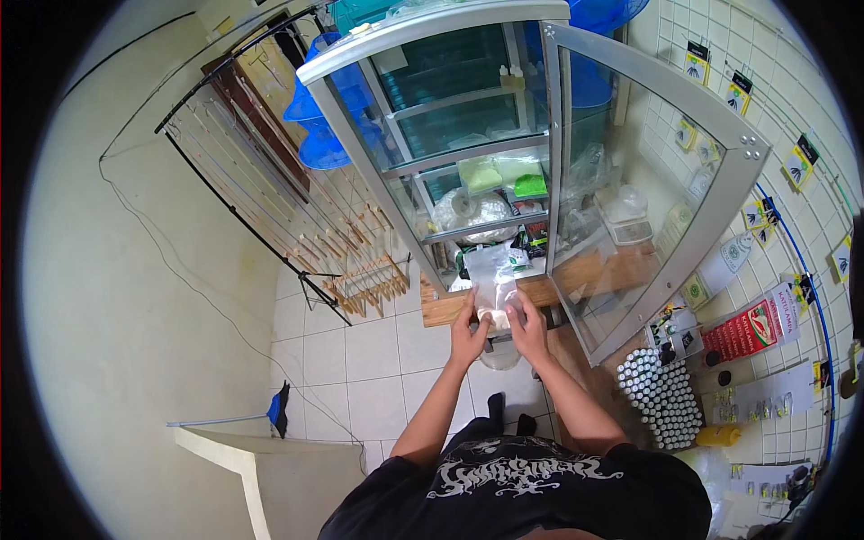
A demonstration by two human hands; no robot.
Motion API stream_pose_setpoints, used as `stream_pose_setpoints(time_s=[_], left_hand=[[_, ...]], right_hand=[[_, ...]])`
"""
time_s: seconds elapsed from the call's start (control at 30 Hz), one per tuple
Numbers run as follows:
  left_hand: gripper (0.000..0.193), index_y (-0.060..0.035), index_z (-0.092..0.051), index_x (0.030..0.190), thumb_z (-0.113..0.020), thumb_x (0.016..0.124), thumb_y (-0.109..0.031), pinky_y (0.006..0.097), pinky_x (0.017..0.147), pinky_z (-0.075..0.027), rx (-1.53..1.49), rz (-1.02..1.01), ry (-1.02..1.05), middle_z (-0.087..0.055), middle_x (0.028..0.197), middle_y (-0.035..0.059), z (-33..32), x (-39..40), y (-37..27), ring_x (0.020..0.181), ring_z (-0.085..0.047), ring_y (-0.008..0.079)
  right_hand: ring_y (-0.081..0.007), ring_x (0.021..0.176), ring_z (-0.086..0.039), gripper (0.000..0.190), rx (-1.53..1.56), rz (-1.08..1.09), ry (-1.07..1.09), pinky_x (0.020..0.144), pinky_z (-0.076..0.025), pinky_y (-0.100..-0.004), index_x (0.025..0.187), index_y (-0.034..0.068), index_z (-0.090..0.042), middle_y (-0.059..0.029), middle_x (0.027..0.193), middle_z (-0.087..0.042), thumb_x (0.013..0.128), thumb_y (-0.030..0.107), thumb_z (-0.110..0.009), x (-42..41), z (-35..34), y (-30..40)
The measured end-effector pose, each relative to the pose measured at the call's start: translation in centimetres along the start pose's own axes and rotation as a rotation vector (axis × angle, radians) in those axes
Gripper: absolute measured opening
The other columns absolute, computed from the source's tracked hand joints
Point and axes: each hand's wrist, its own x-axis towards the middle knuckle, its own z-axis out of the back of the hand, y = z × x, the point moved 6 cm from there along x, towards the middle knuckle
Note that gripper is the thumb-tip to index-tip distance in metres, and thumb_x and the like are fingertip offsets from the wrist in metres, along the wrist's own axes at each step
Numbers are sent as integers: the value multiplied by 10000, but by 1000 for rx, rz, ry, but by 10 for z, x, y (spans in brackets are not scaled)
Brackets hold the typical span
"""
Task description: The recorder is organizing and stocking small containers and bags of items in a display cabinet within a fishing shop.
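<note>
A clear plastic bag point(493, 273) with some white contents at its bottom is held upright between my two hands. My left hand point(469, 332) grips its lower left side, and my right hand point(528, 329) grips the lower right side, thumbs towards the white contents. Just beyond the bag stands an aluminium-framed glass display cabinet point(413, 165) with its door point(725, 182) swung out to the right. Inside the cabinet are a large plastic-wrapped bundle point(474, 213), a bright green packet point(530, 185) and several dark packets point(536, 233). Below my hands, a clear round container point(500, 356) is partly hidden.
The cabinet rests on a wooden bench point(439, 305). Behind the door glass sits a small white scale point(631, 229). Many white-capped bottles point(660, 398) stand at lower right, near a wire grid wall point(776, 260) with hanging packets. A rack of rods point(270, 246) is at left.
</note>
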Motion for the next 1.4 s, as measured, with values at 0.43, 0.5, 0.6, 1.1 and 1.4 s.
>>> stream_pose_setpoints(time_s=[0.43,0.5,0.6,1.1,1.4], left_hand=[[311,19,-577,1056,-646,794,-134,211,522,-357,30,-167,-227,-493,643,-6,37,132,-59,591,-419,56],[293,8,-581,1053,-636,805,-138,207,501,-329,-37,-34,-191,-464,619,-26,44,145,-54,574,-392,42],[284,-2,-568,1069,-614,822,-135,208,487,-308,-78,-74,-192,-432,604,-39,52,165,-62,559,-371,37],[294,45,-545,840,-642,726,-208,391,527,-413,233,-229,-161,-545,592,172,39,268,-43,548,-536,332],[493,27,-506,1071,-713,650,-124,389,674,-482,205,-185,-237,-606,850,200,29,282,-24,717,-607,317]], right_hand=[[-110,745,-541,396,243,100,-115,657,-435,-266,1131,-48,-495,-89,807,-582,821,172,-606,139,-25,28],[-112,655,-535,393,57,38,-26,591,-431,-279,1121,-39,-501,-71,718,-567,811,175,-615,155,-32,31],[-153,599,-557,385,2,127,-63,565,-445,-297,1120,-9,-511,-80,684,-579,798,172,-621,175,-39,50],[-375,815,-585,525,-478,95,-111,711,-462,-436,1227,69,-460,-210,883,-610,738,172,-620,264,-52,54],[-367,986,-518,675,-765,341,-162,761,-471,-423,1255,129,-417,-184,1046,-568,637,85,-686,284,-63,36]])
